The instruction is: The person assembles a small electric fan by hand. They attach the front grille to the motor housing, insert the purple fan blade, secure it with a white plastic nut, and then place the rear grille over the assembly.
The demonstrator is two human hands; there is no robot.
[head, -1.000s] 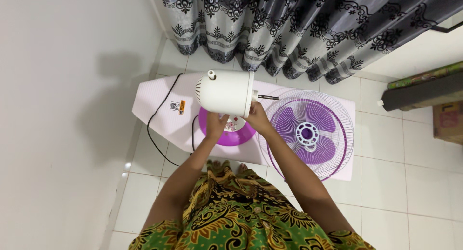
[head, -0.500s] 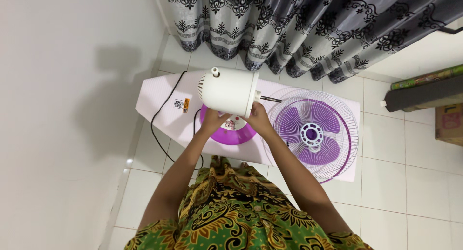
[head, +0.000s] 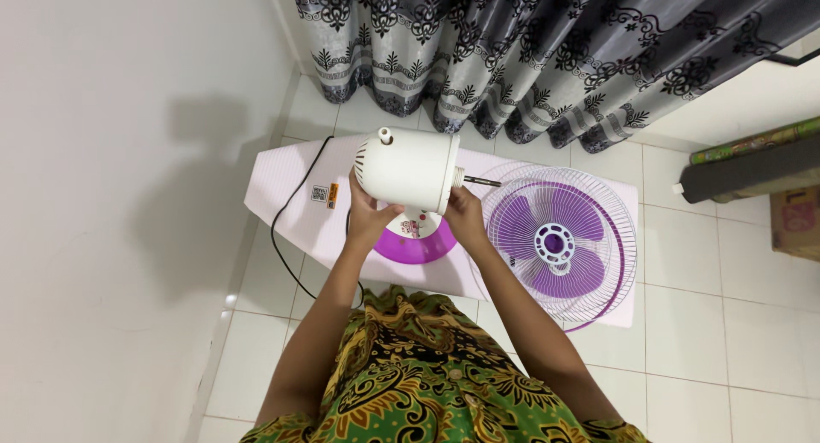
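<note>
A white fan motor housing [head: 408, 170] stands on its purple round base [head: 416, 242], with a thin metal shaft [head: 480, 181] sticking out to the right. My left hand [head: 366, 215] grips the housing's left underside. My right hand [head: 465, 212] holds its right front rim, just below the shaft. To the right lie a white wire grille [head: 559, 242] and purple fan blades [head: 551, 235] with a white hub. All of this rests on a pale pink board [head: 299, 199] on the floor.
A black power cord [head: 289, 205] runs from the fan over the board's left end to the tiled floor. A white wall stands at the left. Patterned grey curtains [head: 530, 50] hang behind. A dark rolled mat [head: 752, 165] and a cardboard box [head: 796, 221] lie at the right.
My left hand has moved up from under the housing onto its left side. The view has shifted slightly; the fan and my right hand stay in place.
</note>
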